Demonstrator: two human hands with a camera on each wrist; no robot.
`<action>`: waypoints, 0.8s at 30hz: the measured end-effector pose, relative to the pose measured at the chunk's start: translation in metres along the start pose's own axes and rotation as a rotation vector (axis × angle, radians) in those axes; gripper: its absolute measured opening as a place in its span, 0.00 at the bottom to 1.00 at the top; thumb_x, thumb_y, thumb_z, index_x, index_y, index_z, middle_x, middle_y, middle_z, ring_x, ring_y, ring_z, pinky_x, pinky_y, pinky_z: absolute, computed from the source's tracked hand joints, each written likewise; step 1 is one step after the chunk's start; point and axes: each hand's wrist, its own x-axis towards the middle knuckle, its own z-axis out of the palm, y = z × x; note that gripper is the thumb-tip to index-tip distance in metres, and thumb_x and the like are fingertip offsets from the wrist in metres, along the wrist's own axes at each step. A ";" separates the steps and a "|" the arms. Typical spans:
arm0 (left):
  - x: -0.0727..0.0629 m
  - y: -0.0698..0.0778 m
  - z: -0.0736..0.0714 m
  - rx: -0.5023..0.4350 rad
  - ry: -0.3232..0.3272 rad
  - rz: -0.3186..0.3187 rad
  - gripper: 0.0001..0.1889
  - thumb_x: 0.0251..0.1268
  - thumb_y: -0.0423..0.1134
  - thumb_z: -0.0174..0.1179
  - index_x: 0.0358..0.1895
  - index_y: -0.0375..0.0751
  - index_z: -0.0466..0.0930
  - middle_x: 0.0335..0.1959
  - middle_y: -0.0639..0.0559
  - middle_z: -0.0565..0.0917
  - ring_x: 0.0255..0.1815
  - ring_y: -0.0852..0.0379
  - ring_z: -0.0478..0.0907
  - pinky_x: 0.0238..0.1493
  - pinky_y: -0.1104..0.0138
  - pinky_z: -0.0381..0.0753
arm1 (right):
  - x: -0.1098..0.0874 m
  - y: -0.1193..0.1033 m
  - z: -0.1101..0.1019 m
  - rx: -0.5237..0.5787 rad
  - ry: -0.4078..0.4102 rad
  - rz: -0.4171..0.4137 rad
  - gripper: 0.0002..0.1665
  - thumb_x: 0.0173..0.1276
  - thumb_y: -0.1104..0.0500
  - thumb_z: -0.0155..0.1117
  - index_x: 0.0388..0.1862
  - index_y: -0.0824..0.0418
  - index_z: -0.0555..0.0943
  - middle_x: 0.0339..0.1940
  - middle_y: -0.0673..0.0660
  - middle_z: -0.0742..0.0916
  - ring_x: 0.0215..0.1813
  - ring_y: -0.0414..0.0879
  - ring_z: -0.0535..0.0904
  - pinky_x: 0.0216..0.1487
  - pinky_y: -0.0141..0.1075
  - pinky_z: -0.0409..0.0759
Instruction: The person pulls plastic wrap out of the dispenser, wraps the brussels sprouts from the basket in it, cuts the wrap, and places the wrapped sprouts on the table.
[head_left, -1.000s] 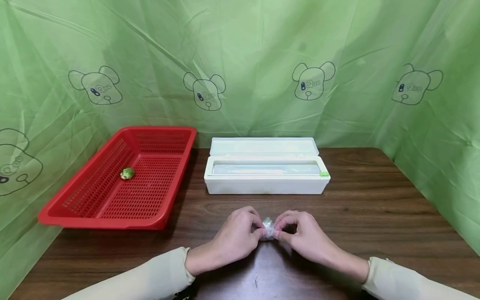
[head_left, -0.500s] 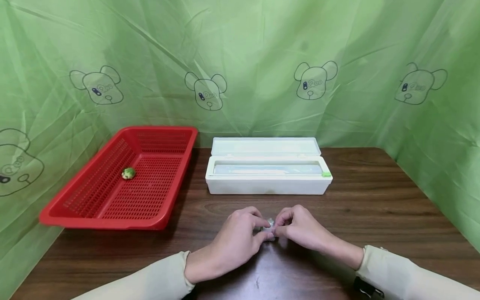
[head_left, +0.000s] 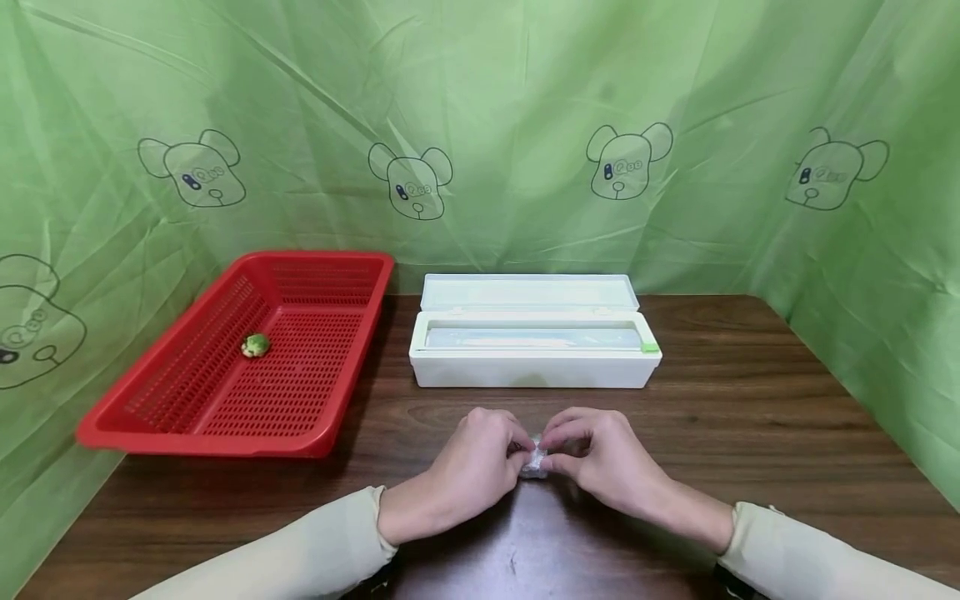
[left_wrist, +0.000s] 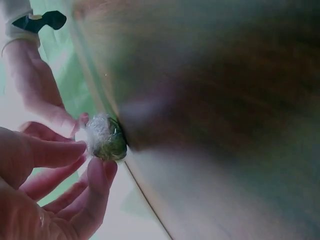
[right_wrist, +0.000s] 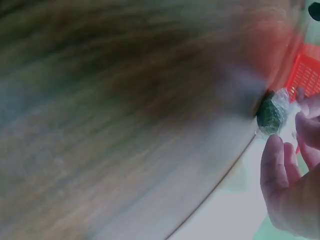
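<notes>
Between the fingertips of both hands, low over the near middle of the table, is a small green Brussels sprout point(head_left: 534, 467) in crinkled clear plastic wrap. My left hand point(head_left: 474, 467) pinches it from the left, my right hand point(head_left: 617, 462) from the right. In the left wrist view the wrap bunches up white on one side of the sprout point(left_wrist: 112, 145), with thumb and fingers at it. The right wrist view shows the sprout's dark green side point(right_wrist: 269, 117) past the right fingertips. Fingers hide part of it from above.
A white wrap dispenser point(head_left: 534, 372) with its lid raised and a roll of film inside stands behind the hands. To the left, a red plastic basket point(head_left: 206, 447) holds one unwrapped Brussels sprout point(head_left: 256, 345). Green cloth point(head_left: 517, 225) hangs around the dark wooden table point(head_left: 757, 417).
The left fingers reached over the wrapped sprout half a second ago and have drawn back to its left side. The right fingers have shifted slightly on the wrap. The dispenser and basket stay put.
</notes>
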 end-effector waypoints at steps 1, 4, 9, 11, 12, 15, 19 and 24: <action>0.000 0.000 -0.001 -0.019 -0.005 -0.020 0.07 0.61 0.27 0.73 0.39 0.41 0.95 0.35 0.57 0.90 0.37 0.69 0.83 0.40 0.73 0.82 | 0.000 0.000 0.001 -0.008 -0.006 -0.018 0.10 0.58 0.65 0.84 0.36 0.54 0.93 0.40 0.44 0.89 0.39 0.42 0.85 0.34 0.35 0.84; -0.001 0.000 -0.003 -0.084 -0.021 -0.060 0.07 0.62 0.29 0.74 0.43 0.39 0.94 0.35 0.52 0.91 0.32 0.71 0.83 0.37 0.74 0.82 | 0.001 0.001 0.004 -0.033 -0.014 -0.040 0.09 0.59 0.65 0.83 0.35 0.54 0.94 0.39 0.43 0.89 0.39 0.41 0.85 0.35 0.35 0.84; 0.001 -0.004 -0.005 -0.089 -0.032 -0.050 0.08 0.63 0.33 0.76 0.44 0.39 0.94 0.38 0.50 0.92 0.35 0.70 0.84 0.36 0.76 0.81 | 0.002 0.001 0.005 -0.045 -0.008 -0.049 0.11 0.57 0.67 0.84 0.35 0.54 0.94 0.39 0.43 0.90 0.40 0.40 0.86 0.38 0.36 0.85; 0.004 -0.007 -0.004 -0.087 -0.039 -0.051 0.07 0.62 0.32 0.76 0.43 0.39 0.94 0.38 0.50 0.92 0.37 0.69 0.85 0.36 0.76 0.81 | 0.003 0.001 0.005 -0.047 -0.011 -0.054 0.11 0.56 0.68 0.84 0.35 0.54 0.94 0.39 0.44 0.90 0.40 0.40 0.86 0.38 0.37 0.85; 0.005 -0.008 -0.003 -0.092 -0.046 -0.056 0.07 0.61 0.31 0.77 0.43 0.39 0.94 0.38 0.50 0.92 0.36 0.69 0.85 0.35 0.76 0.81 | 0.003 0.001 0.005 -0.048 -0.011 -0.057 0.11 0.56 0.68 0.84 0.35 0.55 0.94 0.39 0.44 0.90 0.40 0.40 0.86 0.38 0.37 0.85; 0.008 -0.010 -0.003 -0.123 -0.064 -0.092 0.07 0.59 0.30 0.77 0.41 0.40 0.95 0.35 0.52 0.92 0.32 0.73 0.84 0.32 0.77 0.80 | 0.004 0.001 0.006 -0.052 -0.015 -0.065 0.11 0.56 0.68 0.84 0.35 0.55 0.93 0.39 0.44 0.90 0.40 0.41 0.86 0.37 0.37 0.85; 0.012 -0.013 -0.001 -0.161 -0.066 -0.129 0.05 0.57 0.32 0.79 0.37 0.41 0.95 0.30 0.55 0.91 0.29 0.75 0.82 0.32 0.76 0.80 | 0.006 0.002 0.007 -0.060 -0.008 -0.078 0.12 0.55 0.69 0.84 0.34 0.54 0.93 0.37 0.44 0.89 0.38 0.43 0.85 0.36 0.36 0.84; 0.012 -0.015 0.001 -0.222 -0.051 -0.179 0.06 0.55 0.32 0.81 0.35 0.40 0.94 0.24 0.58 0.89 0.26 0.70 0.82 0.30 0.73 0.81 | 0.007 0.004 0.007 -0.022 -0.016 -0.042 0.11 0.55 0.67 0.85 0.34 0.54 0.93 0.36 0.44 0.89 0.35 0.42 0.85 0.34 0.35 0.83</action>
